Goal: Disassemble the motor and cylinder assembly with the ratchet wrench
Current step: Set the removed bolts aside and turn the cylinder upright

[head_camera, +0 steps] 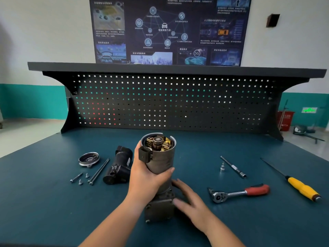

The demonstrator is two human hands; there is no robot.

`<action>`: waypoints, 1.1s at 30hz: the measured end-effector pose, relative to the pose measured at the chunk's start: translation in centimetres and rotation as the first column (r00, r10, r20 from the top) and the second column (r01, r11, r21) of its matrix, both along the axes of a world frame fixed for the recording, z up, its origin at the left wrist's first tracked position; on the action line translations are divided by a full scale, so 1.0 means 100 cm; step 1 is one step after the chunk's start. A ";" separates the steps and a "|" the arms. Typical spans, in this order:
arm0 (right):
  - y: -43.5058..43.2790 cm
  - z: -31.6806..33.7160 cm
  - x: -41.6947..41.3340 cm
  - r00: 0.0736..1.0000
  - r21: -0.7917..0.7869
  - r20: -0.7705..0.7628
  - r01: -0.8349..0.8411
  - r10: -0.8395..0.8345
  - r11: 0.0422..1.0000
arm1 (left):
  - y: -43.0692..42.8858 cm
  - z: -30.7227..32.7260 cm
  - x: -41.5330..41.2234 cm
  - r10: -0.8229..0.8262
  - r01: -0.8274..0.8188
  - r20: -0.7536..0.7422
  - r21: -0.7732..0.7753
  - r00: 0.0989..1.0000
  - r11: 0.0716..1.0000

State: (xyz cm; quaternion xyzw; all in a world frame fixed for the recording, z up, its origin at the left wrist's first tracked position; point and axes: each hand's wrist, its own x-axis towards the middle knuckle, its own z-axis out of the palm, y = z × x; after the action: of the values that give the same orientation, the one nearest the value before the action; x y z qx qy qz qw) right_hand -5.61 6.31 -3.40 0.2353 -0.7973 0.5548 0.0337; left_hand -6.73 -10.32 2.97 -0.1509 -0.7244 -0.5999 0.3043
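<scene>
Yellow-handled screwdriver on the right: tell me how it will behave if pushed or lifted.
The yellow-handled screwdriver lies flat; its rounded handle probably lets it roll if pushed sideways. The thin shaft looks stiff, and the thick handle end likely weighs more when lifted.

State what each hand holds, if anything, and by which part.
The left hand grips the motor housing round its cylindrical wall, below the open top. The right hand holds nothing: it rests flat against the base block.
</scene>
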 end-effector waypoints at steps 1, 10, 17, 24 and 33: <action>-0.002 0.005 0.007 1.000 -0.144 -0.001 0.000 0.000 0.990 | 0.000 0.001 0.002 0.011 -0.011 -0.004 -0.002 1.000 1.000; -0.022 0.102 0.060 0.865 -0.270 -0.443 0.119 -0.233 0.955 | 0.012 0.003 0.008 0.028 -0.028 -0.003 -0.033 1.000 0.999; -0.013 0.147 0.050 0.835 0.298 -0.527 0.358 -0.160 0.885 | 0.044 0.014 0.002 0.048 -0.052 -0.021 -0.286 0.999 0.957; 0.042 0.109 0.034 0.804 0.020 -0.476 0.415 -0.356 0.910 | 0.080 0.017 0.001 -0.017 -0.037 -0.073 -0.677 0.997 0.735; 0.057 0.051 0.013 0.842 -0.197 -0.325 0.384 -0.429 0.902 | 0.082 0.014 -0.017 -0.028 -0.003 -0.015 -0.918 0.999 0.397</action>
State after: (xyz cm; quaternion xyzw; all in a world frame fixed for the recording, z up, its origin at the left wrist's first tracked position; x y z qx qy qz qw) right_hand -4.36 11.97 1.66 0.1559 -0.7730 0.5305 0.3111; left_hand -8.41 -2.14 4.39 -0.3069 -0.9293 -0.1037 0.1772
